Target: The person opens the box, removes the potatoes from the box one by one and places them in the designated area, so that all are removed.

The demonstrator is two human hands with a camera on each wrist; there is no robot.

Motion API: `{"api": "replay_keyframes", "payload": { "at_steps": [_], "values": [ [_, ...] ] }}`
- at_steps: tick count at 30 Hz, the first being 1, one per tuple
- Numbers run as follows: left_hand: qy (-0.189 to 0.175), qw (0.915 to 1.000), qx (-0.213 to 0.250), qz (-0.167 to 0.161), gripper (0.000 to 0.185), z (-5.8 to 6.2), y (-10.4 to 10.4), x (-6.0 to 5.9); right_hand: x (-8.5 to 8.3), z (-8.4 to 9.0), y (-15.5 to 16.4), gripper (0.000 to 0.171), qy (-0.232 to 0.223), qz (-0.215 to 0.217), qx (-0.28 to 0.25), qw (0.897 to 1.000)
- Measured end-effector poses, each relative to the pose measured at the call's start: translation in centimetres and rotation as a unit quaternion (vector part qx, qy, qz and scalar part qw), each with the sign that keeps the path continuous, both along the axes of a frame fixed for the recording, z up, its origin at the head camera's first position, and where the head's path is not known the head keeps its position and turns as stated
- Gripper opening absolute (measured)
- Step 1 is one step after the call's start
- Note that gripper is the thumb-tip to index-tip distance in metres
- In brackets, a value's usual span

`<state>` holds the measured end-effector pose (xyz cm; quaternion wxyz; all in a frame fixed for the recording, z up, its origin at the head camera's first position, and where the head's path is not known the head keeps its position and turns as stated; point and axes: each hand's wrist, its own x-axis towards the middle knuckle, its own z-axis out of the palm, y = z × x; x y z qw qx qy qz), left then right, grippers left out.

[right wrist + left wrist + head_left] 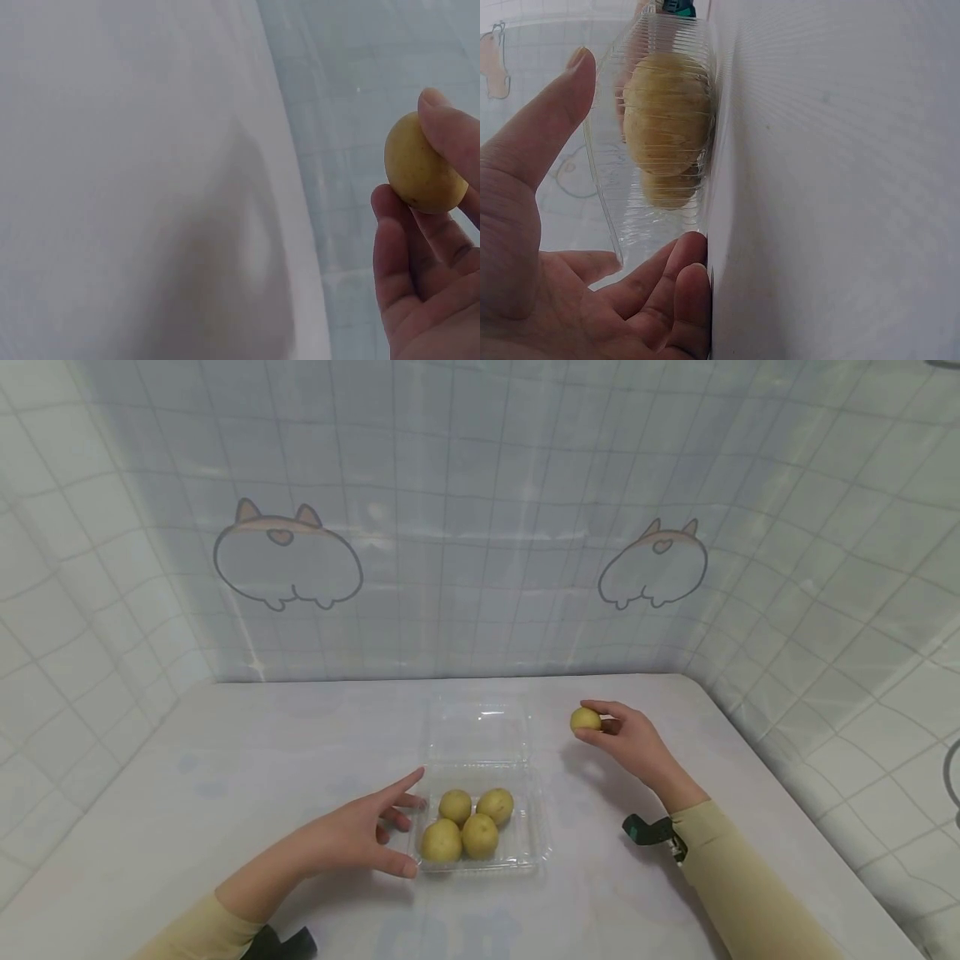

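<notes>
- The right hand [633,745] pinches one yellow fruit [584,719] (perhaps a small potato; I cannot tell) above the surface [262,727], right of the clear clamshell container [525,852];
- the left hand [341,839] spreads wide just left of the container, thumb and fingers apart; whether it touches the wall I cannot tell;
- four more yellow fruits [480,837] sit in the container's base; its lid [477,735] lies open at the far side;
- each fruit looks light, firm and smooth, likely to roll; a thumb-and-finger hold round the middle should suit;
- the container seems thin and easily dented; its rim looks the best hold;
- no brand, label or writing is readable.
</notes>
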<state>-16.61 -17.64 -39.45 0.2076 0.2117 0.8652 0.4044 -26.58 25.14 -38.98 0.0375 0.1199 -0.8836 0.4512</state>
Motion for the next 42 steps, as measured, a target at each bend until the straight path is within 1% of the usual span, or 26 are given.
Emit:
{"api": "replay_keyframes", "payload": {
  "at_steps": [8, 17, 23, 26, 28, 36, 38, 42],
  "values": [
    [0.000, 1.0000, -0.003, 0.002, 0.115, 0.0, 0.0, -0.1, -0.8, -1.2, 0.8, 0.067, 0.007, -0.018, 0.021, 1.000],
    [0.006, 1.0000, -0.004, -0.002, 0.115, -0.1, 0.0, -0.1, -1.5, -2.5, 1.6, 0.065, 0.005, -0.031, 0.024, 0.999],
    [0.010, 0.9999, -0.001, -0.005, 0.114, 0.0, -0.1, 0.0, -1.8, -3.0, 2.1, 0.057, 0.006, -0.039, 0.026, 0.999],
    [0.010, 0.9999, -0.004, -0.004, 0.114, 0.0, 0.0, 0.0, -2.0, -3.3, 2.4, 0.055, 0.001, -0.037, 0.032, 0.999],
    [0.010, 0.9999, -0.006, -0.003, 0.115, 0.0, 0.0, 0.0, -2.1, -3.4, 2.5, 0.054, -0.011, -0.035, 0.033, 0.999],
    [0.008, 1.0000, -0.003, 0.000, 0.114, 0.0, 0.0, 0.0, -1.9, -3.6, 2.6, 0.057, -0.051, -0.036, 0.035, 0.997],
    [0.006, 1.0000, -0.003, 0.000, 0.114, 0.0, 0.0, 0.0, -1.9, -3.7, 2.6, 0.057, -0.050, -0.033, 0.034, 0.998],
    [0.008, 0.9999, -0.005, 0.000, 0.115, -0.1, 0.0, -0.1, -1.9, -3.8, 2.6, 0.058, -0.031, -0.024, 0.029, 0.999]
  ]
}}
